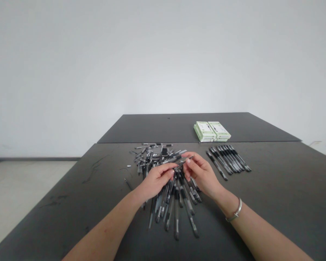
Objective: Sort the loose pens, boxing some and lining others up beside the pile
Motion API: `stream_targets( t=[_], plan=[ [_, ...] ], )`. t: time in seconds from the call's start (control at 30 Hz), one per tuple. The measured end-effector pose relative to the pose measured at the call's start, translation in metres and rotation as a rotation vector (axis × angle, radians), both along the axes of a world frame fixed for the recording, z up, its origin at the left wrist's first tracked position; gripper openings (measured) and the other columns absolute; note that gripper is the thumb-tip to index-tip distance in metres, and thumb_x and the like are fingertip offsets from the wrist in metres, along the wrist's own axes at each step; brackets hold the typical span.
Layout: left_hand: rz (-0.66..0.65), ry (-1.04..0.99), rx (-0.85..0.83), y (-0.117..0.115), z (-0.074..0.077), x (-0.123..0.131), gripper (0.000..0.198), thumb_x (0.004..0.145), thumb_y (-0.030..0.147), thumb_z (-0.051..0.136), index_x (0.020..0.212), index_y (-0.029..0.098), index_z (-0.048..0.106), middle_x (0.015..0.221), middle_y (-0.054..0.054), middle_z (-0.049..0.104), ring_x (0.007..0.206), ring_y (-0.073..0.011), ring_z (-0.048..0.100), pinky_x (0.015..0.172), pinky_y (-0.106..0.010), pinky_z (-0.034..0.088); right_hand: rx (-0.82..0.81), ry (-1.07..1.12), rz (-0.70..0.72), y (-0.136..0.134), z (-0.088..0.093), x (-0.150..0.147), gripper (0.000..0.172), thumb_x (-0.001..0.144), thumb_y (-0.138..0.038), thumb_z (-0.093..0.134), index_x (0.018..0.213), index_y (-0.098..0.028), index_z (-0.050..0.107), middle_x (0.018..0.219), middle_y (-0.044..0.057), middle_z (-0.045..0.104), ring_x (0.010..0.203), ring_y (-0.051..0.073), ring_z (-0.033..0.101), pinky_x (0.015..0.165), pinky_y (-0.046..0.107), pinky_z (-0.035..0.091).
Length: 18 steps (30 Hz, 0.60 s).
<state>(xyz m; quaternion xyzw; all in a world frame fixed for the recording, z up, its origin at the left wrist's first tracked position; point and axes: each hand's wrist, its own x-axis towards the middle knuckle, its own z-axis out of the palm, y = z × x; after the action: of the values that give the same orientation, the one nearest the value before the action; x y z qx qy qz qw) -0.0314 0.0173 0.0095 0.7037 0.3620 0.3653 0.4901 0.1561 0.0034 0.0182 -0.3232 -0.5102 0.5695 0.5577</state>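
Observation:
Between my two hands a dark, slim pen (182, 163) is held above a heap of pens. My left hand (161, 176) pinches its lower left end between thumb and fingertips. At the other end, my right hand (199, 171) grips it with thumb and index finger; a silver bracelet (235, 211) circles that wrist. Under and in front of the hands, many clear-barrelled pens with black parts (176, 214) fan out toward me. Beyond my left hand lies a jumble of loose pen parts (154, 152), partly hidden by the hands.
To the right, several black pens (228, 159) lie side by side in a slanted row. Green and white boxes (212, 132) are stacked farther back. A seam crosses the dark table (274, 174), and a pale wall (163, 54) stands behind it.

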Motion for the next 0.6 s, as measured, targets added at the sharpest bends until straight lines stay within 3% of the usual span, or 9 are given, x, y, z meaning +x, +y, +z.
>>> stream_targets(
  t=[0.23, 0.43, 0.5, 0.6],
  plan=[
    [-0.019, 0.015, 0.009, -0.001, 0.004, 0.000, 0.032, 0.089, 0.031, 0.054, 0.115, 0.017, 0.068, 0.069, -0.001, 0.060, 0.062, -0.0130, 0.050, 0.056, -0.022, 0.040, 0.041, -0.099, -0.026, 0.000, 0.000, 0.001, 0.022, 0.085, -0.040, 0.065, 0.092, -0.019, 0.069, 0.057, -0.004, 0.055, 0.048, 0.010, 0.047, 0.049, 0.024, 0.039],
    [0.019, -0.006, -0.016, 0.000, 0.001, 0.000, 0.034, 0.090, 0.033, 0.052, 0.117, 0.016, 0.066, 0.069, 0.000, 0.057, 0.053, -0.0094, 0.042, 0.048, -0.020, 0.033, 0.040, -0.110, -0.059, 0.004, -0.004, 0.003, 0.024, 0.088, -0.039, 0.060, 0.105, -0.022, 0.062, 0.062, -0.005, 0.053, 0.047, 0.010, 0.046, 0.047, 0.024, 0.039],
    [0.041, -0.017, -0.045, 0.001, -0.001, -0.001, 0.036, 0.091, 0.036, 0.052, 0.118, 0.015, 0.064, 0.069, 0.001, 0.055, 0.051, -0.0081, 0.040, 0.046, -0.019, 0.031, 0.072, -0.222, -0.142, 0.007, -0.006, 0.005, 0.017, 0.089, -0.036, 0.057, 0.095, -0.021, 0.062, 0.063, -0.005, 0.054, 0.049, 0.010, 0.046, 0.048, 0.024, 0.039],
    [0.061, -0.036, -0.073, 0.004, -0.003, -0.001, 0.041, 0.090, 0.039, 0.053, 0.122, 0.014, 0.061, 0.070, 0.002, 0.053, 0.048, -0.0067, 0.038, 0.046, -0.020, 0.030, 0.204, -0.609, -0.215, 0.008, -0.011, 0.006, 0.010, 0.086, -0.025, 0.059, 0.081, -0.018, 0.065, 0.068, 0.000, 0.061, 0.060, 0.013, 0.053, 0.059, 0.027, 0.043]
  ],
)
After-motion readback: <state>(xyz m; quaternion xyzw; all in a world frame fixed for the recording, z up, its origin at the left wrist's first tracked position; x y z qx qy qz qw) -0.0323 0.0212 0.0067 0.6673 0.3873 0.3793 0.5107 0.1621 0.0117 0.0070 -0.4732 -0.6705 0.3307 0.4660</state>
